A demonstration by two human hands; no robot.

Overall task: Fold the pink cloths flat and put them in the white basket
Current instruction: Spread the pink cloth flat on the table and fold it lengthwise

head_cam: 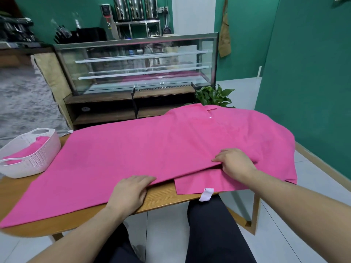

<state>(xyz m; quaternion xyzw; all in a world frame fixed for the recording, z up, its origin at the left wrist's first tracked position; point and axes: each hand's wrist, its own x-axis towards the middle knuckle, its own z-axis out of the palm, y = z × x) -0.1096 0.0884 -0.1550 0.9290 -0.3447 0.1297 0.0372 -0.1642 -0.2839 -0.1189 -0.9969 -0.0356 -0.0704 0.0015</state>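
Hands (pixel 131 190) (pixel 234 162) flat on pink cloth (pixel 133 149) edge (near table (pixel 163 198) rim)

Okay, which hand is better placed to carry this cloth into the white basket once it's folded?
Probably the left hand: the white basket stands at the table's left end, on that hand's side. The right hand rests on the pink cloth further from it.
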